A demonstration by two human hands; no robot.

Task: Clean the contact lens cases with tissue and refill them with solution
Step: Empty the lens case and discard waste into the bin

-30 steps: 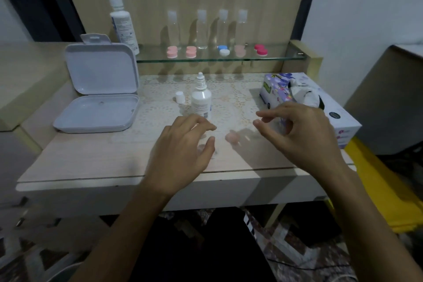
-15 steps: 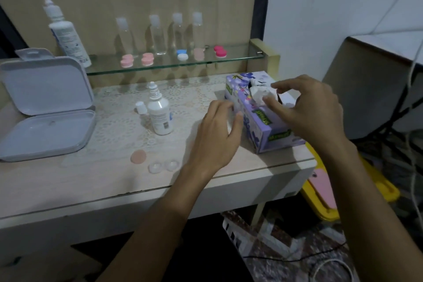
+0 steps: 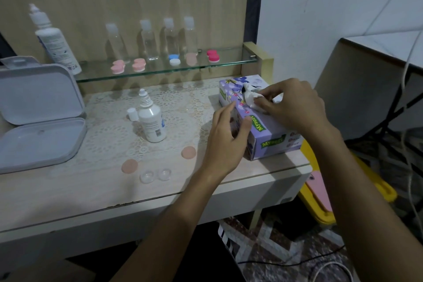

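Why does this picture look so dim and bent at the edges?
Head view: dim, bluish indoor light; the wide lens bows the table edge and walls; the tissue box print reads clearly; the bottles on the glass shelf look soft.

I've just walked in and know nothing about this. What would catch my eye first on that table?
Probably the two hands at the purple tissue box on the table's right end: the right hand pinches the white tissue sticking out on top, while the left hand steadies the box's side. Next, the open clear lens case near the front edge.
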